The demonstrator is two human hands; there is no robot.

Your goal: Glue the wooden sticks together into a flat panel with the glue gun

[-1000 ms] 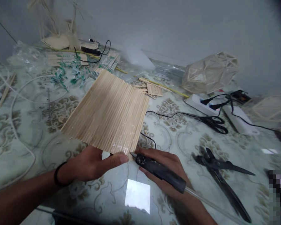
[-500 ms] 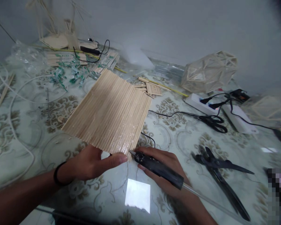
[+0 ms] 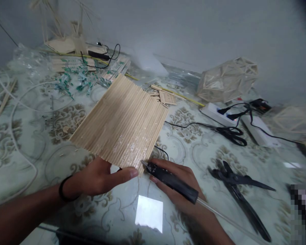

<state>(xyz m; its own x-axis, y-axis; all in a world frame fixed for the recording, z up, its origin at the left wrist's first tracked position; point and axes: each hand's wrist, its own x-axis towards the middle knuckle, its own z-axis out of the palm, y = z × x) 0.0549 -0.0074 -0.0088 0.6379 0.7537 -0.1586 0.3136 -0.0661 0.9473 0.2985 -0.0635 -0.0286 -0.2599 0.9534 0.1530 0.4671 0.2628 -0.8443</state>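
Observation:
A square panel of glued wooden sticks (image 3: pixel 121 120) is held tilted above the table. My left hand (image 3: pixel 99 177) grips its near edge, thumb along the front and fingers underneath. My right hand (image 3: pixel 180 185) is closed round a black pen-shaped glue gun (image 3: pixel 169 180) with a clear glue stick out the back. Its metal tip touches the panel's near right corner, just beside my left thumb. Shiny glue patches show near that edge.
Black shears (image 3: pixel 241 192) and black scissors (image 3: pixel 231 132) lie to the right, with a white power strip (image 3: pixel 219 114) and cables. A stick-built polyhedron (image 3: pixel 228 80) stands at the back right. Loose sticks (image 3: pixel 165 97), plastic wrappers (image 3: pixel 73 81) and white cord (image 3: pixel 15 115) cover the left and back.
The panel has shifted slightly right and tilted a little more. The glue gun's tip has crept up along the near right corner. Both hands stay where they were.

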